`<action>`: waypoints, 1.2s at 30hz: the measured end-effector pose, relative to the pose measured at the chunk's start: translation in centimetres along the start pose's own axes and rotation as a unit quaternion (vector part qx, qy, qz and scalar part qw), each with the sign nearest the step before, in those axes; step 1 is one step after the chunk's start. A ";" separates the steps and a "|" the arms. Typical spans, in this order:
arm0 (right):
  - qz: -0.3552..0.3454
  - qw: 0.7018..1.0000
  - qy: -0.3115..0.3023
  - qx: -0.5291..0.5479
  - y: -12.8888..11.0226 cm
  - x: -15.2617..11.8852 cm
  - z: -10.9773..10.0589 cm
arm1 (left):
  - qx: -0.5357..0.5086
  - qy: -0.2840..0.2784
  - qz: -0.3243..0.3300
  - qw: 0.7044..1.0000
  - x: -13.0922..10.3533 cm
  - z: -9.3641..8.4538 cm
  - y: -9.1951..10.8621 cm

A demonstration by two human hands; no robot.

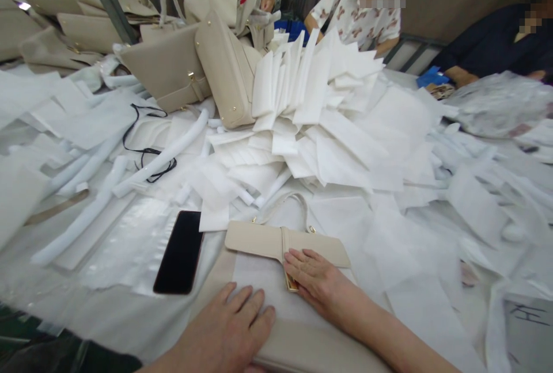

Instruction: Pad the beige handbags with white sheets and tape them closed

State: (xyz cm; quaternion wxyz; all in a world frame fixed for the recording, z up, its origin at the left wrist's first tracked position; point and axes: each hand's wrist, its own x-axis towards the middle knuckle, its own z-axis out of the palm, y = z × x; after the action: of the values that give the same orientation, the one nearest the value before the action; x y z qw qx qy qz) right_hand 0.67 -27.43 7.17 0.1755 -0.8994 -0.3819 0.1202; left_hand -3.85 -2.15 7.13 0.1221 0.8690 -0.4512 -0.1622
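Nearest the camera, beige handbag [319, 347] lying flat on the near side of the white-covered worktable, handle [298, 195] arched toward the far side. Across its far part, flap [254, 238] with a narrow central strap and gold clasp [291, 284] pointing nearward; white sheet [254, 266] showing just below the flap's left half. At near left, left hand [237, 327] palm down and open, fingers extended and slightly parted, resting on the bag. To its right, right hand [319, 286] laid over strap and clasp, fingers extended close together; thumb and underside hidden, so whether pinching or merely pressing cannot be told. Left of the bag, dark-screened phone [179, 252], face up. Farther left, white tubes [82, 214] and tangled black cord [149, 151] among loose white sheets. Beyond the handle, heaped white folded sheets [311, 85], with beige bags [164, 68] leaning together at their left. Far right, crumpled clear plastic [501, 102]. Along the far side, person in a patterned white shirt [337, 7] and, farther right, person in dark clothing [488, 39].
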 end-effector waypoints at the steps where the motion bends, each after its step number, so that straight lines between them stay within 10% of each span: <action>1: 0.001 1.000 -0.002 -0.006 0.0 0.0 0.2 | 0.000 0.002 -0.002 1.000 0.0 0.1 0.0; 23: 0.055 0.997 -0.039 -0.020 0.2 1.0 1.4 | -0.062 -0.059 -0.002 0.996 1.3 -2.3 -0.7; 30: 0.087 0.996 -0.034 -0.011 -0.5 1.1 1.2 | -0.140 0.013 -0.003 0.990 1.7 -3.8 -0.7; 36: 0.130 0.988 -0.076 0.035 0.8 1.4 2.0 | -0.149 -0.056 -0.019 0.987 2.2 -3.8 -1.0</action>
State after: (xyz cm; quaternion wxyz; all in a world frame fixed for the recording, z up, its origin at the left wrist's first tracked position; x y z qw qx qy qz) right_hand 1.43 -26.53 4.93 0.1604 -0.9229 -0.2697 0.2230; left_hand -0.44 -3.12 9.86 0.2213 0.8394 -0.4112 -0.2780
